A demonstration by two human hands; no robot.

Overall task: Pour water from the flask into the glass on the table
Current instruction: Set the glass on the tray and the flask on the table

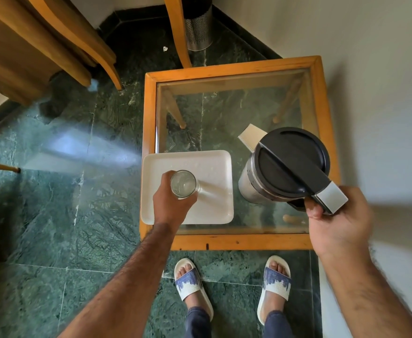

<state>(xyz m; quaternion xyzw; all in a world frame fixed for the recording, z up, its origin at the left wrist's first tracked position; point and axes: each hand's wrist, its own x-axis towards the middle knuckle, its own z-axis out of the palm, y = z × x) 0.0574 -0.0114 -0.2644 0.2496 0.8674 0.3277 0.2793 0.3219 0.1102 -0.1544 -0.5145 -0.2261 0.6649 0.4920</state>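
A steel flask (pixel 283 167) with a black lid and a silver spout stands upright on the right part of the glass-topped table (pixel 224 241). My right hand (pixel 339 223) is wrapped around its black and silver handle. A clear glass (pixel 183 183) is over the near left part of a white square tray (pixel 212 167). My left hand (pixel 173 203) grips the glass from the side. Whether the glass touches the tray I cannot tell. It looks as if there is some water in it.
The small table has an orange wooden frame and stands against a white wall on the right. A perforated metal bin (pixel 198 28) and wooden chair legs (pixel 178 32) stand beyond it on the green marble floor. My sandalled feet (pixel 192 284) are at the near edge.
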